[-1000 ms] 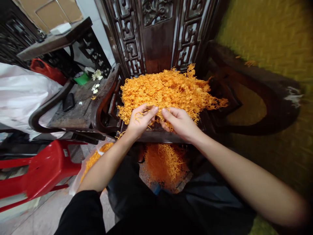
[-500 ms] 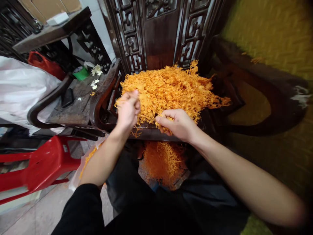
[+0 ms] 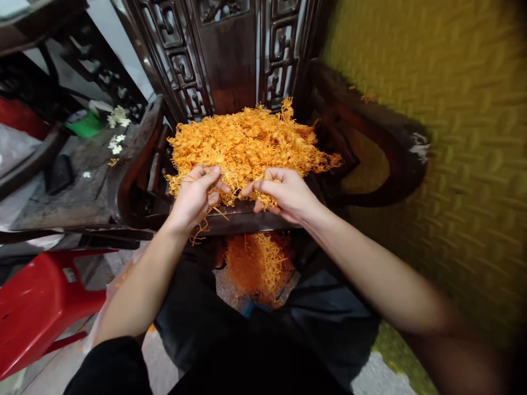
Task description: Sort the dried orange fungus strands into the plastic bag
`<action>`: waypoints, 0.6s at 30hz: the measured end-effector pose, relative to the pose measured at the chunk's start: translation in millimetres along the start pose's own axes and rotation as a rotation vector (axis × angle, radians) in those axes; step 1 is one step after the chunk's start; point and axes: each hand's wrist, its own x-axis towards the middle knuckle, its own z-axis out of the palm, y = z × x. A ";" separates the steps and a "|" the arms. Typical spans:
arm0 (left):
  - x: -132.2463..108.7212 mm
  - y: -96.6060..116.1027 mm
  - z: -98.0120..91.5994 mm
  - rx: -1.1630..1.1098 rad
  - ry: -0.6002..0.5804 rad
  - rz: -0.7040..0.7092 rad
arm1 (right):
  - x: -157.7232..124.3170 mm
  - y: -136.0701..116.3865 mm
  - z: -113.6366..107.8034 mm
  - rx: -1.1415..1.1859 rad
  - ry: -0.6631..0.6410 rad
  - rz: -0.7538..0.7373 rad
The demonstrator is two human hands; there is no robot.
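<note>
A large heap of orange branching, string-thin pieces [image 3: 242, 140] lies on the seat of a dark carved wooden chair [image 3: 267, 220]. At the heap's front left is my left hand [image 3: 195, 195], its fingers curled and a thin orange piece showing beside them. My right hand [image 3: 288, 192] is closed around a small bunch of orange branching pieces [image 3: 267, 198], just above the front edge of the seat. A few strands [image 3: 200, 233] hang over that edge below my left hand. The tips of both hands point toward each other, a short gap apart.
More orange pieces [image 3: 272, 269] lie below the seat between my legs. A red plastic stool [image 3: 37, 307] stands at lower left. On the neighbouring wooden seat are a green roll [image 3: 86, 123], a dark flat object [image 3: 60, 174] and white bits [image 3: 116, 144]. A yellow woven surface [image 3: 453, 164] rises at right.
The view has swung right, shifting the scene leftward. My left hand has lowered and loosened from a tighter fist; my right hand's index finger has stretched out while it keeps the orange bunch.
</note>
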 end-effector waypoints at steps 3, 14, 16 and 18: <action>1.0 -1.8 0.1 0.002 -0.016 -0.023 | 3.6 0.0 -4.6 0.047 0.010 -0.040; -1.3 -7.0 -0.1 0.029 -0.028 -0.006 | 16.4 1.4 -16.7 -0.157 -0.059 -0.163; -0.6 -9.7 0.0 0.070 -0.013 0.015 | 14.3 3.2 -13.4 -0.347 -0.012 -0.273; -0.2 -11.8 0.0 0.132 0.008 0.028 | 11.8 5.4 -9.2 -0.518 0.029 -0.460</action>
